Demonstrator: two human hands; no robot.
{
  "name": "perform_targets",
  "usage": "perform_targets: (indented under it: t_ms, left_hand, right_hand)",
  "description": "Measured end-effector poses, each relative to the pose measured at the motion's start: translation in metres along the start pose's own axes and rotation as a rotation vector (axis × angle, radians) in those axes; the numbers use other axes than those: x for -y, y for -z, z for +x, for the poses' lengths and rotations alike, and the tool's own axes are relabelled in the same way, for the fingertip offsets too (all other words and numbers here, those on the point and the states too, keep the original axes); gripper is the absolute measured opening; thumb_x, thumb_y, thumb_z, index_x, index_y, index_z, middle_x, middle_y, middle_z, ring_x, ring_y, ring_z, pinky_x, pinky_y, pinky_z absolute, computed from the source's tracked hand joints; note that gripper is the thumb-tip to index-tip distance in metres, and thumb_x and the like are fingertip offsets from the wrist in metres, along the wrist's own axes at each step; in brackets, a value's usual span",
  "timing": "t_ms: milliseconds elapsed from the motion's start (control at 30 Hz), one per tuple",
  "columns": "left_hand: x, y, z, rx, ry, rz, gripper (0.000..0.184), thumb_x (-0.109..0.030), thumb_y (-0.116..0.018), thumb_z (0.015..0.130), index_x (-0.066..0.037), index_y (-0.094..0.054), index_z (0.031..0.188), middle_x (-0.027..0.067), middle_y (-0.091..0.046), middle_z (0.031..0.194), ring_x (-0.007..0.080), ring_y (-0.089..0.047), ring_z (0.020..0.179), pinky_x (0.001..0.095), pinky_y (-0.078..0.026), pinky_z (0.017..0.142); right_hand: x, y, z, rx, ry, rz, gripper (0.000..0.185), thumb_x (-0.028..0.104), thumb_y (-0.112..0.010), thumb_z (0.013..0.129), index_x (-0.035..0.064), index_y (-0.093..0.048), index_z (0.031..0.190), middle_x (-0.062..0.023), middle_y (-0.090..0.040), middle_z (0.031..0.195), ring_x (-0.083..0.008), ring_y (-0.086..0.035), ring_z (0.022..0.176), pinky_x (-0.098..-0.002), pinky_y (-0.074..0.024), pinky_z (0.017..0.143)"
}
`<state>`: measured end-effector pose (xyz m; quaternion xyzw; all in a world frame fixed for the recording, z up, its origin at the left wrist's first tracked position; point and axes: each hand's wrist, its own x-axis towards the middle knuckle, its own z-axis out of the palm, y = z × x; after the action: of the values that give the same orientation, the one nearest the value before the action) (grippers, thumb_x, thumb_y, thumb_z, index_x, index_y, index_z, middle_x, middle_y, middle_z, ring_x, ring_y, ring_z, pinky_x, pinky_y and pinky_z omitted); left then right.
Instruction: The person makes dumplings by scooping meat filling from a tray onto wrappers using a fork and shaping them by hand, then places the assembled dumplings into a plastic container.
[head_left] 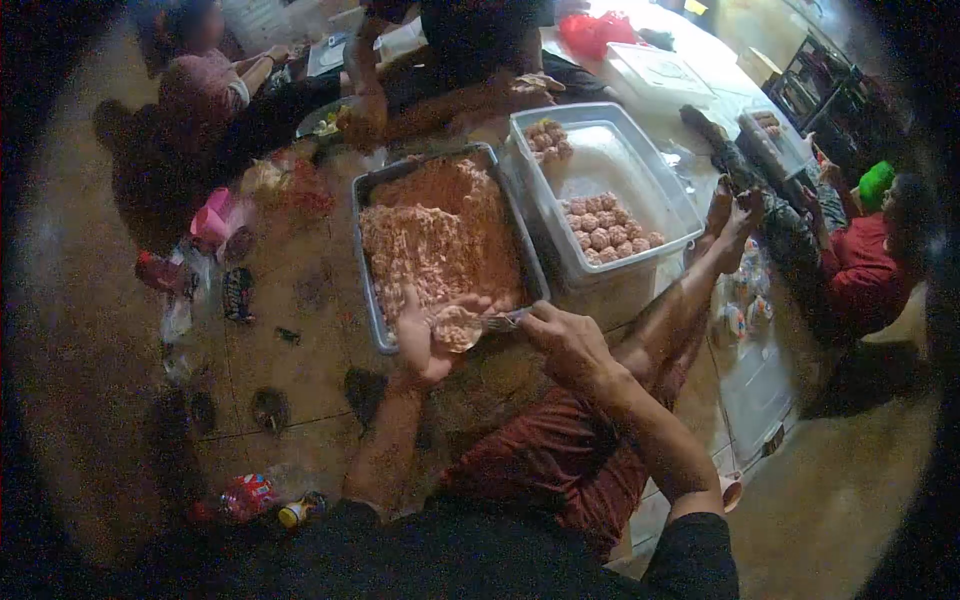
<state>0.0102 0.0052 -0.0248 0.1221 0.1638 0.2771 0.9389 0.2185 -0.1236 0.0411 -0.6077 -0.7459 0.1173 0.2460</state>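
Closest, below the meat tray, the left hand lies palm up, supporting a filled wrapper; the right hand pinches a metal utensil beside it. Floor spreads left of the tray; a plastic tub of meatballs borders its right edge.

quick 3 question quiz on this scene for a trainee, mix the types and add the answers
1. Multiple choice: what does the right hand grip?
a) a bottle
b) a metal utensil
c) a lid

2. True or false: seen by the wearer, the tray of loose mixture is right of the clear bin.

3. Short answer: how many separate groups of shaped balls lie in the bin?

Key: 1 b; 2 false, it is on the left; 3 two
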Motion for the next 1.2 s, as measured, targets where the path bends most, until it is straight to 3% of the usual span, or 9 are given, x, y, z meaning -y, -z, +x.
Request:
perform_targets:
  t_ms: [400, 467, 600, 733, 800, 867, 1000, 1067, 1200]
  left_hand:
    - [0.016, -0.008, -0.002, 0.045, 0.149, 0.015, 0.107, -0.08, -0.027, 0.093, 0.017, -0.048, 0.133, 0.0288, -0.061, 0.127, 0.0394, -0.06, 0.119, 0.0516, -0.046, 0.108]
    - [0.011, 0.006, 0.002, -0.01, 0.054, -0.021, 0.104, -0.079, -0.027, 0.094, 0.014, -0.045, 0.137, 0.0287, -0.062, 0.126, 0.038, -0.06, 0.12, 0.0503, -0.046, 0.108]
    - [0.015, -0.003, 0.004, 0.017, 0.029, 0.266, 0.1, -0.076, -0.028, 0.096, 0.008, -0.033, 0.149, 0.0293, -0.056, 0.136, 0.036, -0.06, 0.122, 0.0446, -0.048, 0.107]
    - [0.005, -0.004, 0.007, 0.165, -0.108, 0.615, 0.094, -0.071, -0.032, 0.098, -0.001, -0.013, 0.158, 0.0283, -0.039, 0.153, 0.0297, -0.059, 0.124, 0.038, -0.053, 0.099]
    - [-0.011, 0.004, -0.001, 0.225, -0.077, 0.808, 0.089, -0.067, -0.037, 0.097, -0.001, -0.018, 0.153, 0.0268, -0.042, 0.147, 0.0292, -0.06, 0.12, 0.0378, -0.054, 0.097]
    - [-0.011, 0.004, -0.013, 0.22, -0.122, 1.114, 0.084, -0.063, -0.041, 0.095, -0.001, -0.022, 0.149, 0.0253, -0.044, 0.141, 0.0288, -0.061, 0.116, 0.0375, -0.054, 0.094]
    - [0.004, -0.004, -0.021, 0.101, -0.41, 1.466, 0.075, -0.056, -0.05, 0.093, -0.001, -0.031, 0.14, 0.0224, -0.049, 0.129, 0.0278, -0.062, 0.107, 0.037, -0.054, 0.088]
    - [0.0, -0.006, -0.015, 0.037, -0.533, 1.52, 0.071, -0.052, -0.054, 0.091, -0.001, -0.036, 0.136, 0.0209, -0.052, 0.123, 0.0273, -0.063, 0.103, 0.0367, -0.054, 0.085]
    - [-0.008, -0.01, -0.009, -0.021, -0.66, 1.576, 0.061, -0.045, -0.062, 0.089, 0.0, -0.045, 0.127, 0.0179, -0.057, 0.111, 0.0263, -0.064, 0.095, 0.0362, -0.055, 0.08]
  right_hand:
    - [-0.005, -0.014, -0.029, -0.034, -0.01, 0.211, 0.036, 0.011, -0.056, 0.091, 0.0156, -0.056, 0.126, -0.0083, -0.06, 0.113, -0.0373, -0.068, 0.089, -0.0453, -0.0572, 0.071]
    - [-0.003, -0.001, -0.028, -0.03, -0.165, 0.058, 0.029, 0.011, -0.072, 0.085, 0.0105, -0.066, 0.113, -0.0124, -0.063, 0.103, -0.0327, -0.068, 0.086, -0.0391, -0.0546, 0.074]
    - [0.007, -0.016, -0.013, -0.211, -0.36, 0.495, 0.024, 0.02, -0.072, 0.092, 0.0043, -0.069, 0.11, -0.0124, -0.068, 0.097, -0.0225, -0.067, 0.085, -0.0349, -0.0528, 0.077]
    - [0.02, -0.026, 0.007, -0.026, -0.46, 0.751, 0.034, 0.023, -0.074, 0.094, -0.0026, -0.067, 0.115, -0.0057, -0.071, 0.101, -0.0112, -0.063, 0.093, -0.0305, -0.0524, 0.081]
    - [0.032, -0.025, 0.013, -0.181, -0.246, 1.168, 0.037, 0.022, -0.077, 0.092, -0.0017, -0.066, 0.118, -0.0043, -0.07, 0.101, -0.0111, -0.063, 0.092, -0.0297, -0.0519, 0.083]
    - [0.033, -0.026, 0.018, -0.198, -0.205, 1.036, 0.035, 0.021, -0.075, 0.093, -0.0017, -0.065, 0.119, -0.0041, -0.07, 0.101, -0.01, -0.063, 0.093, -0.0282, -0.051, 0.084]
    - [0.048, -0.005, 0.021, -0.239, -0.291, 0.644, 0.029, 0.02, -0.073, 0.093, 0.0002, -0.067, 0.113, -0.0121, -0.072, 0.097, -0.0181, -0.067, 0.091, -0.032, -0.0526, 0.082]
    - [0.038, -0.022, 0.012, -0.406, -0.437, 0.887, 0.025, 0.02, -0.069, 0.096, 0.0006, -0.068, 0.112, -0.0096, -0.071, 0.096, -0.0158, -0.066, 0.088, -0.0306, -0.0523, 0.078]
    - [0.022, -0.063, -0.021, -0.236, -0.616, 1.064, 0.022, 0.018, -0.063, 0.1, 0.0011, -0.068, 0.114, -0.002, -0.069, 0.092, -0.0108, -0.061, 0.084, -0.0268, -0.0496, 0.075]
